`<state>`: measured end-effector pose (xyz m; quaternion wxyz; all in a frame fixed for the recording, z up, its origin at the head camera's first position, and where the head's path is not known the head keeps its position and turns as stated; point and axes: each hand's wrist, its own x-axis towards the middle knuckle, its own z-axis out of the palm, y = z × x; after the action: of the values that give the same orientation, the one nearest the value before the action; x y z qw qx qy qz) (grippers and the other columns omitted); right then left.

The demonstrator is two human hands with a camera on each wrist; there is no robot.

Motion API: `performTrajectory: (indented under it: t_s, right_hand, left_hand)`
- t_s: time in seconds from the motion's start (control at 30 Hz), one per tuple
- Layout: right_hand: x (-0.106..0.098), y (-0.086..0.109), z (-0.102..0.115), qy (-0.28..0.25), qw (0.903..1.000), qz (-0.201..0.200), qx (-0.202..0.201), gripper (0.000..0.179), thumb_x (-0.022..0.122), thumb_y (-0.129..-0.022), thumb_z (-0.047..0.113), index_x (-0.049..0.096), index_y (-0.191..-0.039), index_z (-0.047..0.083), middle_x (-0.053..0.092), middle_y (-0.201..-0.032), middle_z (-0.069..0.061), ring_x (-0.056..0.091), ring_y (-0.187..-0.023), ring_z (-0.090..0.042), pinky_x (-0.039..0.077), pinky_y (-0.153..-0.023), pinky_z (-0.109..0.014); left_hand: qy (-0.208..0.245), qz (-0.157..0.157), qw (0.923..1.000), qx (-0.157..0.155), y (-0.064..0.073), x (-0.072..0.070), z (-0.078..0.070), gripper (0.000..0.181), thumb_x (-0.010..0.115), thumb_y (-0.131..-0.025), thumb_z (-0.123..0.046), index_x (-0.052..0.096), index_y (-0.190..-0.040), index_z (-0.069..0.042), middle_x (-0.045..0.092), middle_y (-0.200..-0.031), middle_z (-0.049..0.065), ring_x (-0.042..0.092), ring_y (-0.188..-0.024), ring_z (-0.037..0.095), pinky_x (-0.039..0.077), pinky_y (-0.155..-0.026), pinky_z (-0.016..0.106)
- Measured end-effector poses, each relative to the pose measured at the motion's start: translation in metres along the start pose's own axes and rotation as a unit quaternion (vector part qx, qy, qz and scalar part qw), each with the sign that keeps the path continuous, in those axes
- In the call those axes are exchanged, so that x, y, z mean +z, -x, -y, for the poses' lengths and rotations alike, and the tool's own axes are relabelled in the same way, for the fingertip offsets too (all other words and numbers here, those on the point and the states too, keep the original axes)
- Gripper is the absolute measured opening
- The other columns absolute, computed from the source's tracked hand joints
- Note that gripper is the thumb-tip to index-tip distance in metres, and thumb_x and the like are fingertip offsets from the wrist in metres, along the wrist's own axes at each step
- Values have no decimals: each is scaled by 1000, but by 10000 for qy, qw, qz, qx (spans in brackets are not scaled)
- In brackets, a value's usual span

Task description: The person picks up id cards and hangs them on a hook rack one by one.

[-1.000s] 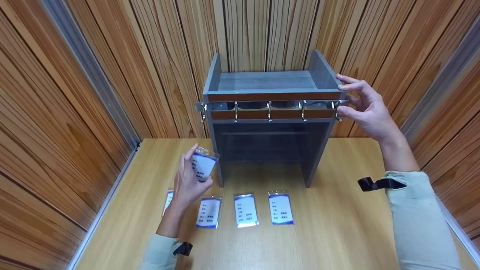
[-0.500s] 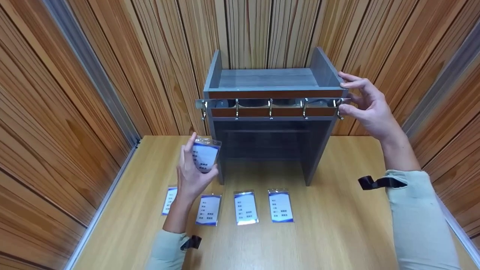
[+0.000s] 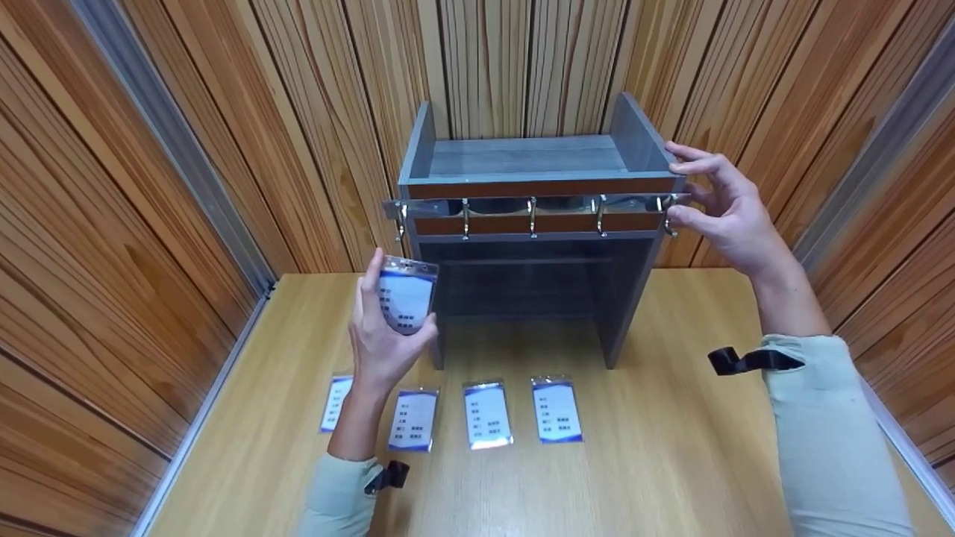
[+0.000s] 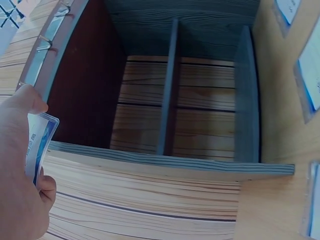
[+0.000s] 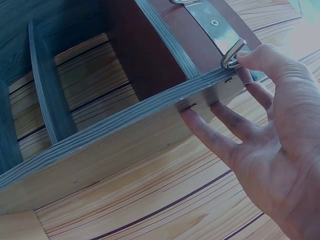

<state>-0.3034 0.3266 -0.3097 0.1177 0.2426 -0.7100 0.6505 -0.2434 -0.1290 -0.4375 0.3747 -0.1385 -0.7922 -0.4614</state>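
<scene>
Left hand [image 3: 384, 344] pinches a plastic-covered card [image 3: 406, 298] between thumb and fingers in the head view, at the left front of the grey shelf [image 3: 530, 155] and lower than its hook rail [image 3: 500, 207]. Right hand [image 3: 731, 212] grips the shelf's right front edge. On the bench [image 3: 671, 462], in front of the shelf, lie four loose cards [image 3: 489, 416], the leftmost partly behind the left forearm [image 3: 352, 429]; a careless sweep of that arm, or of its dangling strap [image 3: 395, 475], could drag one askew. From the left wrist, the card sits close by the shelf's left front edge; whether it touches, I cannot tell. Its cover looks slick, so a loosening pinch could let it slide out, and a bump against the shelf could bend or twist it. From the right wrist, the thumb bears on the hook [image 5: 232, 55] at the shelf's right end while other fingertips touch the side board [image 5: 100, 155]. Pulling too hard there could tip the shelf forward, whereas easing off could let it skid when knocked from its left.
</scene>
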Motion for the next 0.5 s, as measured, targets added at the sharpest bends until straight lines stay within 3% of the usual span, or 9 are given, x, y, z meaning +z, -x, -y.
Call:
performTrajectory:
  t_s: [0.2,0.37,0.5]
  right_hand:
    - [-1,0,1,-21,10000,19,-17,47,63,-104,-15,57,-149,-2,44,-179,-5,43,-168,-44,65,-103,-25]
    - [-1,0,0,-71,9999,28,-94,47,64,-103,-16,58,-148,-3,45,-178,-5,54,-162,-35,66,-101,-25]
    - [-1,1,-1,-71,9998,73,-158,47,65,-103,-16,58,-147,-4,46,-178,-6,56,-161,-35,66,-101,-25]
  left_hand:
    - [109,-161,9996,184,-10,-1,-4,103,92,-83,-15,34,-169,-12,61,-145,26,67,-122,35,62,-91,37]
    - [136,-158,9997,85,-16,-2,-7,103,92,-82,-16,36,-168,-11,61,-143,25,68,-120,35,63,-91,37]
    - [250,-175,9995,-22,-19,-2,-7,102,91,-82,-15,38,-169,-9,61,-145,25,66,-122,33,61,-93,34]
